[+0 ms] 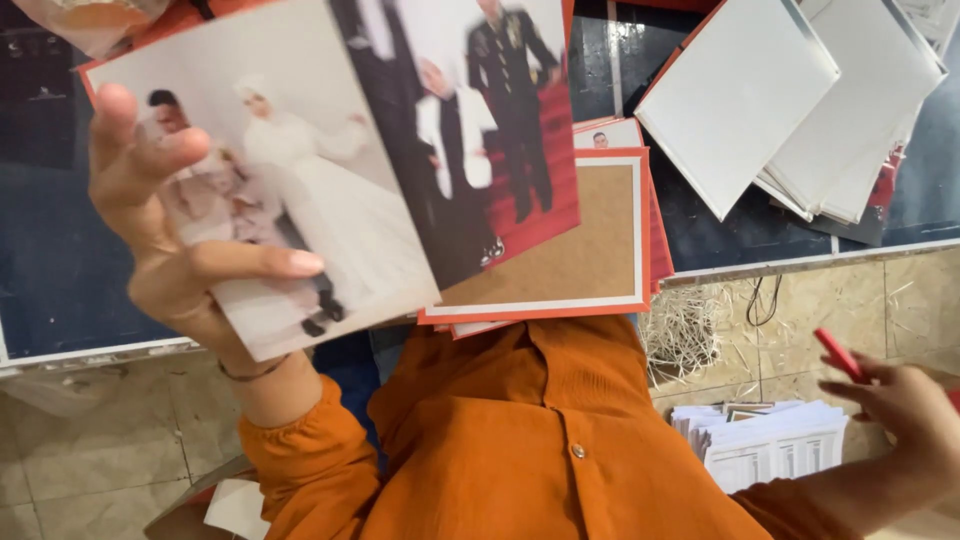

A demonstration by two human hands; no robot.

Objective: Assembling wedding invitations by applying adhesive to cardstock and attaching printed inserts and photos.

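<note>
Surface: dark table (60,260), white boards (800,90) stacked.
L hand (170,240): grips two photo prints (340,150).
R hand (900,400): pinches red pen (838,354) nr paper stack (770,440).

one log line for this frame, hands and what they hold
left hand: holds two glossy photo prints | right hand: holds thin red pen-like tool | below prints: red-edged brown board frame

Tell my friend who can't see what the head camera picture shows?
The left hand holds up two printed photos over a red-edged frame back. The right hand, off to the side, holds a red pen above a paper stack.
</note>
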